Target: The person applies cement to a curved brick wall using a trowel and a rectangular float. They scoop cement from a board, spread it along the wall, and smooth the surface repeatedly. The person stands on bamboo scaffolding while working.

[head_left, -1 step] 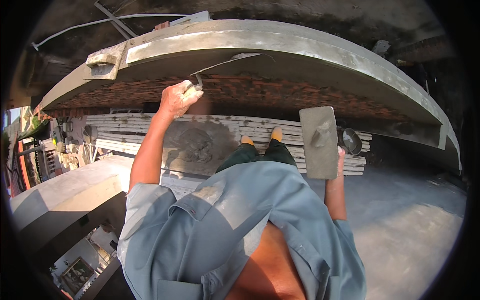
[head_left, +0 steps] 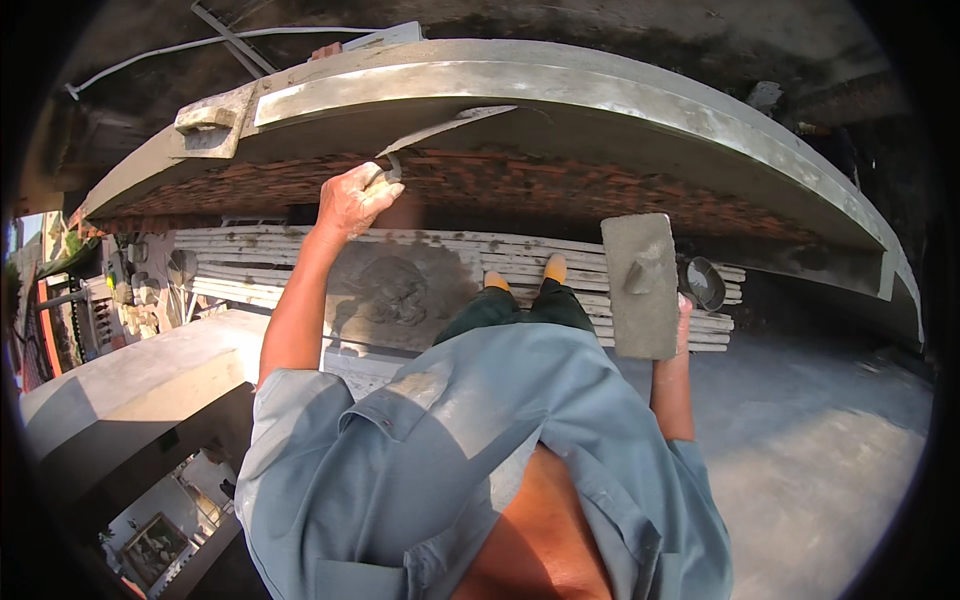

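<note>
On the wall top (head_left: 500,52): a handled float (head_left: 207,120) is lying, presumably within reach.
Left hand (head_left: 358,200): is gripping a trowel (head_left: 445,126), holding its blade along the wall face (head_left: 600,135).
Right hand (head_left: 684,312), apart: is apparently gripping a grey board (head_left: 630,318) level for balance, fingers hidden.

My shirt (head_left: 480,400) is grey-blue, my trousers (head_left: 470,325) dark green, my shoe tips (head_left: 556,267) yellow-orange, my board (head_left: 640,325) grey, the bricks (head_left: 570,182) blotchy red-brown.

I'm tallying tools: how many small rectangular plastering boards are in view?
2: one held board at the right hand, and a second board lying on the wall top at upper left. Others may be hidden.
</note>
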Demonstrator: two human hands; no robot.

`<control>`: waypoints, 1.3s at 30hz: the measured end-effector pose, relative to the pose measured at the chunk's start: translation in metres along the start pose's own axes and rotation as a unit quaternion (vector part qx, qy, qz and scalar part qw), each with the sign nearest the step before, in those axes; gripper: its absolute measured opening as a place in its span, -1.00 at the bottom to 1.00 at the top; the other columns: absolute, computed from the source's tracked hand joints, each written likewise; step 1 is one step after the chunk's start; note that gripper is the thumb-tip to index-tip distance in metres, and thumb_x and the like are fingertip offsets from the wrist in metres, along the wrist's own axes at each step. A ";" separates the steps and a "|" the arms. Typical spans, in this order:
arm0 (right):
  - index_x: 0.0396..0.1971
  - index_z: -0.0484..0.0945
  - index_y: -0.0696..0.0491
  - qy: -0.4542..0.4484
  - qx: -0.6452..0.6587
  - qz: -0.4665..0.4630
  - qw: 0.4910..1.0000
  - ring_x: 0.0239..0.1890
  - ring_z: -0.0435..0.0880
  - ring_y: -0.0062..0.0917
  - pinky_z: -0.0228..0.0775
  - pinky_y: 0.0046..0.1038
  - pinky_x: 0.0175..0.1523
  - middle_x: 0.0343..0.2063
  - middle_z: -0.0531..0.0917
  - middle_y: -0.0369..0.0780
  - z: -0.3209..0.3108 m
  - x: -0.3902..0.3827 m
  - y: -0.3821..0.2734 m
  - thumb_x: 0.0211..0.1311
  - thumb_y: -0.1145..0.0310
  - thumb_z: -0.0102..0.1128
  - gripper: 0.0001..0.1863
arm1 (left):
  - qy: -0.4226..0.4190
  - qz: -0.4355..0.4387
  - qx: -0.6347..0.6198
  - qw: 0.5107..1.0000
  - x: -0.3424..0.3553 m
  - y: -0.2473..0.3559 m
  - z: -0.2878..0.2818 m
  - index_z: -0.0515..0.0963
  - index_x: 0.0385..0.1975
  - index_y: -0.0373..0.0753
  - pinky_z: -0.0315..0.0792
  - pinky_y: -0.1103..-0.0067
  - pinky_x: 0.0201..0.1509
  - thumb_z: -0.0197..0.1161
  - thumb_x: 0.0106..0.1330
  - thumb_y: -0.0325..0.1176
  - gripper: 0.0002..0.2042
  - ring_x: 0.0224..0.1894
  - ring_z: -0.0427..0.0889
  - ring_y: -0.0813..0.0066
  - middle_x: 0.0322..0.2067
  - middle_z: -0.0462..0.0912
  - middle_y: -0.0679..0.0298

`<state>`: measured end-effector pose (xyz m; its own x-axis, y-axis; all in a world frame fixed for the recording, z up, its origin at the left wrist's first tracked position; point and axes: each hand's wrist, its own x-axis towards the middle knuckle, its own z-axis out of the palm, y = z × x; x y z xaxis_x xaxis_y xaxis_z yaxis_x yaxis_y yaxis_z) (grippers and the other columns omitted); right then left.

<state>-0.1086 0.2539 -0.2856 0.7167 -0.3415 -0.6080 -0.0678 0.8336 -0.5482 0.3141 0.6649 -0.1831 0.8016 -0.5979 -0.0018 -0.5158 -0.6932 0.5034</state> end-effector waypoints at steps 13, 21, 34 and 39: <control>0.35 0.46 0.12 -0.038 0.024 -0.029 0.999 0.16 0.67 -0.21 0.59 -0.12 0.24 0.22 0.64 -0.08 0.007 0.015 0.003 0.13 -0.26 0.41 -0.06 | -0.022 0.062 0.200 0.977 -0.008 -0.051 -0.044 0.64 -0.25 -0.18 0.61 0.25 -0.26 0.52 0.23 0.02 -0.61 -0.32 0.74 0.00 -0.38 0.72 0.12; 0.29 0.50 0.13 -0.030 0.022 -0.048 0.998 0.12 0.68 -0.23 0.61 -0.13 0.20 0.18 0.66 -0.08 0.007 0.012 0.007 0.11 -0.20 0.43 -0.12 | -0.005 0.026 0.200 0.980 0.000 -0.043 -0.093 0.62 -0.32 -0.19 0.56 0.19 -0.26 0.46 0.28 0.03 -0.62 -0.32 0.70 -0.08 -0.40 0.71 0.09; 0.30 0.49 0.14 -0.039 0.097 -0.048 0.993 0.13 0.71 -0.21 0.61 -0.10 0.25 0.16 0.67 -0.06 -0.006 0.001 0.018 0.15 -0.14 0.37 -0.16 | -0.079 0.083 0.266 0.957 0.037 0.016 -0.067 0.57 -0.39 -0.21 0.52 0.17 -0.30 0.42 0.30 0.14 -0.54 -0.37 0.69 -0.11 -0.52 0.67 0.02; 0.28 0.51 0.14 -0.023 0.094 -0.079 0.992 0.08 0.73 -0.21 0.63 -0.11 0.21 0.12 0.69 -0.06 -0.011 -0.010 0.023 0.13 -0.11 0.39 -0.18 | -0.042 0.069 0.216 0.973 0.019 0.024 -0.081 0.58 -0.37 -0.19 0.52 0.25 -0.35 0.47 0.29 0.02 -0.62 -0.42 0.68 -0.04 -0.51 0.65 0.09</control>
<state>-0.1248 0.2713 -0.2984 0.7391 -0.4573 -0.4947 0.1751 0.8395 -0.5144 0.3408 0.6694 -0.1011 0.6973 -0.7157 -0.0398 -0.7105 -0.6975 0.0934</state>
